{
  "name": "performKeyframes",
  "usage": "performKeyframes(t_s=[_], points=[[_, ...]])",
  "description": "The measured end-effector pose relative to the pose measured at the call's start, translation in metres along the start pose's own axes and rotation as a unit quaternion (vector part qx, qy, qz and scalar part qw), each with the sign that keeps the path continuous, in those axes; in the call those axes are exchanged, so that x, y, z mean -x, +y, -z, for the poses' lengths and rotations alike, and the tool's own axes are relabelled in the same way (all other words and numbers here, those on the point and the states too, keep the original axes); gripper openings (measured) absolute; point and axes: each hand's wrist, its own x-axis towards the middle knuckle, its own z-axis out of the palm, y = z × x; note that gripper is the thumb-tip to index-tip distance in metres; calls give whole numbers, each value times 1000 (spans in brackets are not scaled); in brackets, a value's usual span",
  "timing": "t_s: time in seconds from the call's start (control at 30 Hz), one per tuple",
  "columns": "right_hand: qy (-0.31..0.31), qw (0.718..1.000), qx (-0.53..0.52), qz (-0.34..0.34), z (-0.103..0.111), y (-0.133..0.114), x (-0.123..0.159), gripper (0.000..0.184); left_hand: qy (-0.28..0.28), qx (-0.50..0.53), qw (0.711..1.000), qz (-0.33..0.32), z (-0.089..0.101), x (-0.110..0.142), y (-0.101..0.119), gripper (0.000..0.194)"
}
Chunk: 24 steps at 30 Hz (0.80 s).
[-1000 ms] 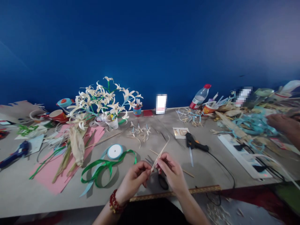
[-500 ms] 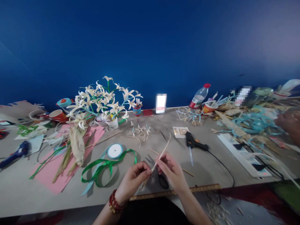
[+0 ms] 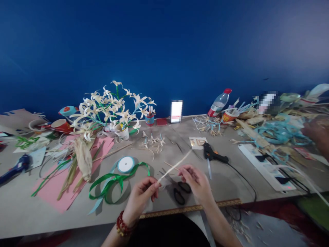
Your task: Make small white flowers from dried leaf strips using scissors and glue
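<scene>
My left hand (image 3: 147,192) pinches the lower end of a narrow pale strip (image 3: 173,167), which looks like dried corn husk. The strip slants up to the right, past the fingertips of my right hand (image 3: 194,180). That hand is loosely curled, with its fingers a little apart from the strip. Below and between the hands, black-handled scissors (image 3: 178,196) lie on the table, blades partly hidden under the strip. A thin wooden stick (image 3: 170,165) lies behind them. Left of my left hand are a looped green ribbon (image 3: 109,190) and a white ribbon spool (image 3: 125,165).
A black glue gun (image 3: 214,154) with a cord and a white power strip (image 3: 266,168) lie to the right. White handmade flowers (image 3: 113,106) stand behind at left. Pink paper (image 3: 55,187) bears husks. A bottle (image 3: 219,103) leans near the wall. Another person's hand (image 3: 318,133) is at far right.
My left hand has shifted slightly left with the strip. My right hand has come off the strip and moved right, so more of the scissors shows.
</scene>
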Motion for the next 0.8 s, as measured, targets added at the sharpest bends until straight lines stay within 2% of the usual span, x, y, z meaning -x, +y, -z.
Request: performKeyframes(t_s=[0.07, 0.17, 0.27, 0.37, 0.47, 0.57, 0.63, 0.73, 0.8], points=[[25, 987, 153, 31, 15, 13, -1, 23, 21, 0, 1000, -10, 4, -1, -2, 34], [5, 935, 352, 48, 30, 33, 1, 16, 28, -2, 1000, -4, 7, -4, -6, 35], [-12, 901, 428, 64, 35, 47, 3, 17, 17, 7, 1000, 6, 2, -6, -5, 34], [0, 909, 413, 63, 38, 48, 5, 20, -4, 21, 1000, 4, -5, -6, 0, 31], [10, 952, 305, 33, 33, 31, 10, 18, -19, 8, 1000, 1, -10, -7, 6, 32], [-53, 985, 163, 23, 14, 2, 18, 20, -28, -30, 999, -3, -14, -10, 9, 33], [-109, 986, 120, 31, -4, -14, 21, 22, -41, -63, 997, -15, -16, -11, 8, 32], [-111, 986, 117, 41, -23, -25, 20, 28, -52, -107, 992, -37, -18, -11, 7, 30], [-99, 988, 116, 34, -28, -25, 17, 32, -53, -118, 991, -42, -17, -10, 7, 28]])
